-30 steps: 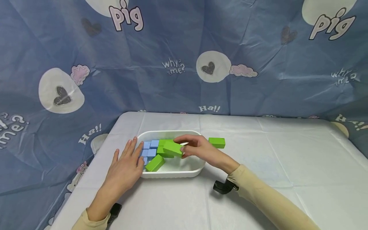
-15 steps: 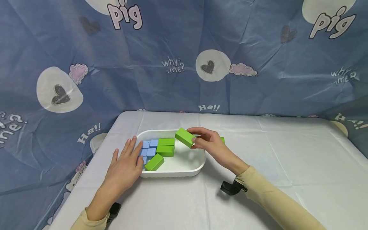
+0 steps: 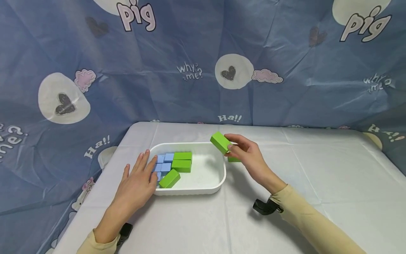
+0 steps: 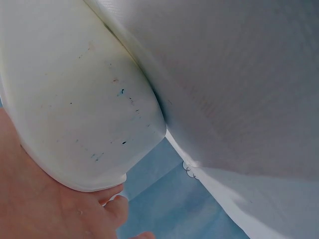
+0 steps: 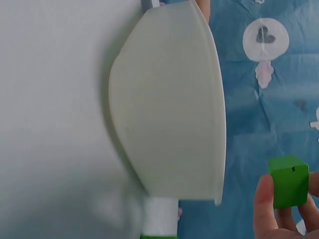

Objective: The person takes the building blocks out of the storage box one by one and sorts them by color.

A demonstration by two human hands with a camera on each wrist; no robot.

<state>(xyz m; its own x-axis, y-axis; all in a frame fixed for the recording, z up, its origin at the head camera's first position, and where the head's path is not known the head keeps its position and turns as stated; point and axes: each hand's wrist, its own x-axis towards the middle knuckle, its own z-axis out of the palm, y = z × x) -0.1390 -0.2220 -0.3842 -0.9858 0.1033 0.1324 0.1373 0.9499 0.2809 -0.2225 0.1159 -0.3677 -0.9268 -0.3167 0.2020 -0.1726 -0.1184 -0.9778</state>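
Observation:
My right hand (image 3: 253, 162) pinches a green block (image 3: 220, 142) between thumb and fingers, raised above the right end of the white tray (image 3: 203, 178). The right wrist view shows one end of this green block (image 5: 290, 184). My left hand (image 3: 136, 187) rests with outstretched fingers on the tray's left rim. Inside, several blue blocks (image 3: 166, 167) fill the left part, some hidden by my left fingers. Two green blocks (image 3: 182, 165) lie side by side against them, and another green block (image 3: 169, 179) sits askew near the front wall.
Just right of the tray, one more green block (image 3: 234, 159) lies on the white-covered table (image 3: 317, 176), partly hidden by my right hand. Black devices are strapped at the right wrist (image 3: 265, 207) and left wrist. A printed blue cloth (image 3: 190, 102) hangs behind.
My right hand has carried the green block rightward and up, from over the blocks in the tray to above its right end, turning it on the way. The left hand has stayed put.

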